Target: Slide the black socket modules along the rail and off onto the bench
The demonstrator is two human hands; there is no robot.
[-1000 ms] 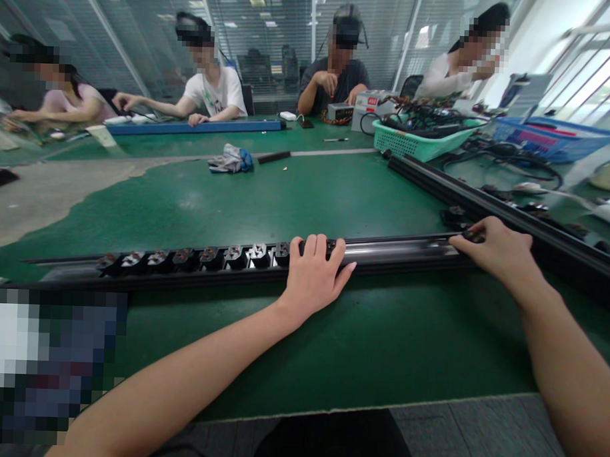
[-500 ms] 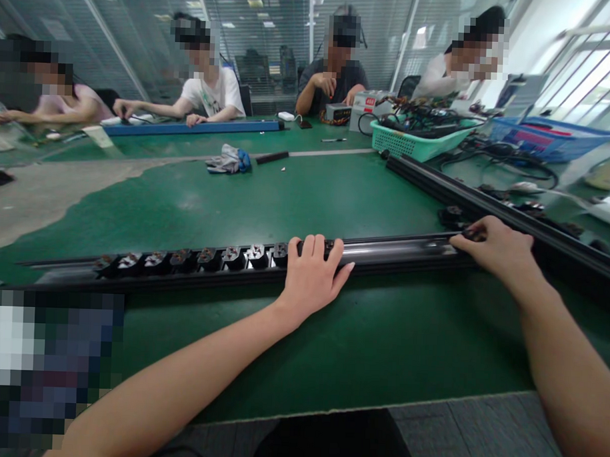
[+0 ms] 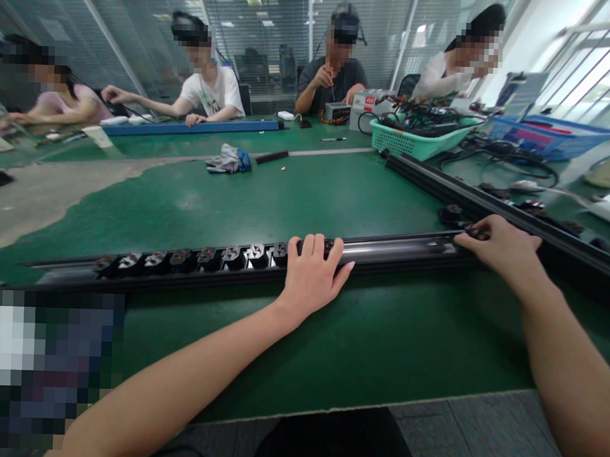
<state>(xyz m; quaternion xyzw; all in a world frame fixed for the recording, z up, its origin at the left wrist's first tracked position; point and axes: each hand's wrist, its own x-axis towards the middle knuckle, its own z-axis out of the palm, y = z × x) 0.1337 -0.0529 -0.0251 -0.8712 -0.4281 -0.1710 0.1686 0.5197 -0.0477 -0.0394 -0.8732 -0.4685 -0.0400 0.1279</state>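
Note:
A long black power strip housing point(image 3: 404, 252) lies across the table in front of me. Several black socket modules point(image 3: 207, 257) sit in a row along its left half, their metal contacts facing up. My left hand point(image 3: 311, 275) is laid over the row's right end, fingers curled over the modules and the far edge, thumb out to the side. What lies under the palm is hidden. At the housing's right end, my right hand point(image 3: 502, 245) is closed on a black socket module point(image 3: 478, 230), partly covered by the fingers. Just behind it lies a loose socket module point(image 3: 451, 213).
Another long black housing point(image 3: 506, 209) runs diagonally at right. Beyond it are a green basket point(image 3: 412, 144) of cables and a blue basket point(image 3: 562, 147). Gloves point(image 3: 230, 159) lie mid-table. Several co-workers sit opposite; one is near a blue strip point(image 3: 188, 127).
My right hand has shifted slightly right and the module in its fingers shows more. My left hand has stayed put. Across the table, a co-worker's hand has lifted from the blue strip.

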